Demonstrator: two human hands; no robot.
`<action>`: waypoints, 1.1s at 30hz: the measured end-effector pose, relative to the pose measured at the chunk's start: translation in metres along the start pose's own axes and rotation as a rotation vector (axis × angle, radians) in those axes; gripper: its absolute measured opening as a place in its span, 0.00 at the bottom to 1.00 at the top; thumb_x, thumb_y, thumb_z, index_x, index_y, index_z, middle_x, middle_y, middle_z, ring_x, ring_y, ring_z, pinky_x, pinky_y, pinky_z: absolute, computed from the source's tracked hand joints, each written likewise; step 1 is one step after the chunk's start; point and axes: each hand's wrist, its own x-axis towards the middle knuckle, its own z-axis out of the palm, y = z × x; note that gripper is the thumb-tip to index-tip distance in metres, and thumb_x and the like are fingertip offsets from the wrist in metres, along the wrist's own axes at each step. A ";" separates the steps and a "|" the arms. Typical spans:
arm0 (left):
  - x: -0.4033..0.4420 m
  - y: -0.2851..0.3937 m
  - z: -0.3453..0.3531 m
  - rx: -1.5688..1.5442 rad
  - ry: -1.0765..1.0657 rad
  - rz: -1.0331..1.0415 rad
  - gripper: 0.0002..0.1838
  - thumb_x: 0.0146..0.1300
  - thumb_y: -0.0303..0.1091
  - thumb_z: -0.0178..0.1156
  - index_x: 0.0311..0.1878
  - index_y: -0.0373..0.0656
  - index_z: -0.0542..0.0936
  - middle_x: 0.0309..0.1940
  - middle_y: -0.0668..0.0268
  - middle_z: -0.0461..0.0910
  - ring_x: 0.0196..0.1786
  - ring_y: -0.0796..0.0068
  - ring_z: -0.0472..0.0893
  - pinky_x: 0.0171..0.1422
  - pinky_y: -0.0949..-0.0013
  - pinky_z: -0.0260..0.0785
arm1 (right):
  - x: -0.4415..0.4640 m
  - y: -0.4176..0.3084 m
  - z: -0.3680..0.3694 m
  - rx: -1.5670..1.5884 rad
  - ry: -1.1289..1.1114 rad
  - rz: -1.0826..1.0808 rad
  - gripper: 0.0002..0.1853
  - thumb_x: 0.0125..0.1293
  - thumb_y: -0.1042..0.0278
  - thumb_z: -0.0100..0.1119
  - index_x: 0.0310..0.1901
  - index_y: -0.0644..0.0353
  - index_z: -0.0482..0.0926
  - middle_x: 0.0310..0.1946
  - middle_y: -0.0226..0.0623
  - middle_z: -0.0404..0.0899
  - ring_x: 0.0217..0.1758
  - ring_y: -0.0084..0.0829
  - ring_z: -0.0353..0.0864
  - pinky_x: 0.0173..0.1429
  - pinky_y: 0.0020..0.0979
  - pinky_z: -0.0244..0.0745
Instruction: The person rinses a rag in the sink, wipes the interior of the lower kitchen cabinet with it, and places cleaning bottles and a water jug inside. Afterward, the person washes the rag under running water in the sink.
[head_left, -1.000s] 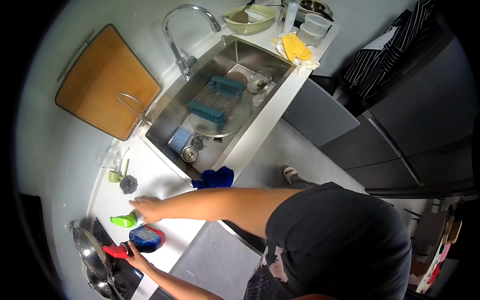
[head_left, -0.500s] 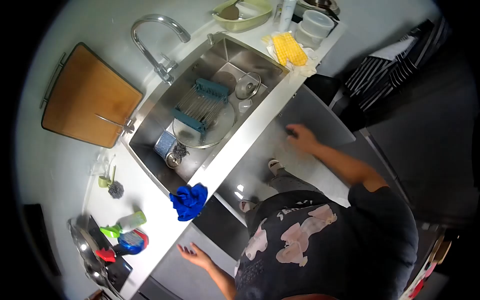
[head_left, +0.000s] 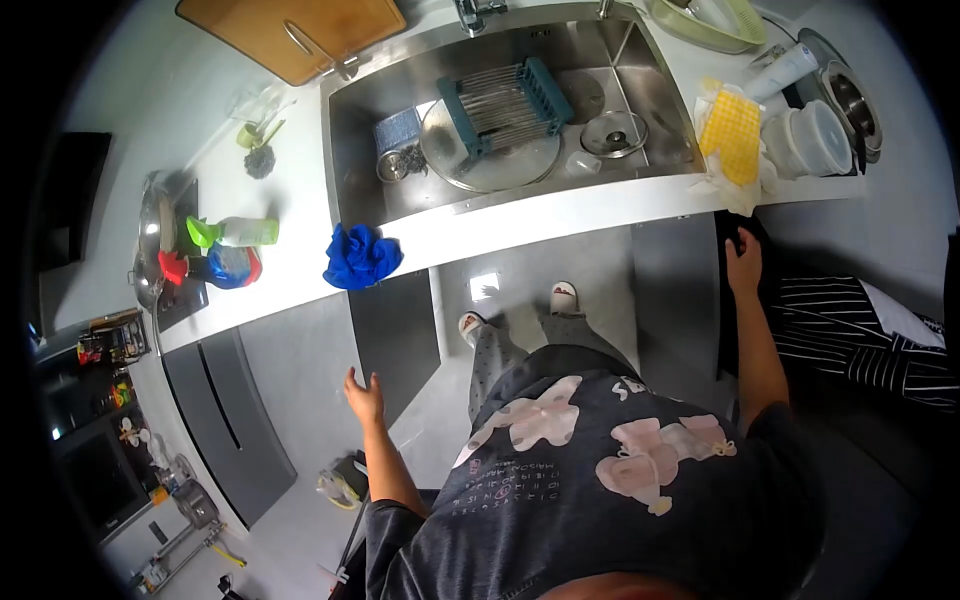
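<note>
My left hand [head_left: 365,397] hangs in the air in front of the counter, fingers apart and holding nothing. A crumpled blue cloth [head_left: 361,257] lies at the counter's front edge above it, not touching it. My right hand [head_left: 743,262] is stretched out below the counter's right end, nearest a grey cabinet panel [head_left: 680,295] and a dark gap beside it; its fingers are extended with nothing visible in them. In the steel sink [head_left: 400,205] a teal-ended drying rack [head_left: 503,107] rests on a large glass lid [head_left: 450,165]. A smaller glass lid [head_left: 614,133] lies to its right.
A yellow checked cloth [head_left: 733,137] and plastic tubs [head_left: 815,140] are on the counter's right. Spray bottles [head_left: 245,232] and a pan [head_left: 152,235] are on its left. A dark cabinet panel [head_left: 395,345] stands below the blue cloth. Striped fabric [head_left: 850,335] hangs at right.
The view has turned, so the counter now runs nearly level. My right hand has moved away from in front of the sink to the counter's right end. My left hand stays open.
</note>
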 end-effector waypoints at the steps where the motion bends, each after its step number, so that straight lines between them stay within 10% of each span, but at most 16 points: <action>1: -0.005 -0.024 0.001 0.071 -0.064 -0.123 0.32 0.52 0.40 0.64 0.58 0.37 0.66 0.57 0.50 0.66 0.61 0.52 0.65 0.64 0.59 0.58 | -0.012 0.013 0.003 -0.043 -0.043 0.084 0.22 0.60 0.61 0.57 0.55 0.61 0.70 0.51 0.46 0.70 0.54 0.42 0.69 0.58 0.37 0.64; 11: -0.004 -0.159 0.012 0.065 -0.283 -0.596 0.44 0.47 0.43 0.65 0.64 0.33 0.59 0.61 0.47 0.63 0.63 0.54 0.65 0.66 0.62 0.58 | -0.167 0.078 -0.006 -0.338 -0.364 0.603 0.36 0.57 0.58 0.59 0.64 0.63 0.57 0.62 0.50 0.59 0.64 0.48 0.59 0.65 0.40 0.59; 26: -0.009 -0.233 0.047 0.239 -0.521 -0.174 0.34 0.51 0.49 0.60 0.59 0.41 0.67 0.51 0.51 0.75 0.55 0.57 0.75 0.56 0.63 0.67 | -0.228 0.098 0.025 -0.376 -0.301 0.567 0.39 0.54 0.62 0.60 0.66 0.59 0.53 0.61 0.47 0.57 0.61 0.47 0.64 0.62 0.39 0.65; 33: -0.039 -0.184 0.044 0.542 -0.289 -0.184 0.32 0.50 0.47 0.59 0.59 0.45 0.69 0.50 0.54 0.76 0.53 0.58 0.76 0.56 0.62 0.67 | -0.239 0.096 0.037 -0.332 -0.267 0.394 0.26 0.54 0.65 0.59 0.56 0.59 0.65 0.54 0.45 0.67 0.56 0.47 0.70 0.58 0.41 0.68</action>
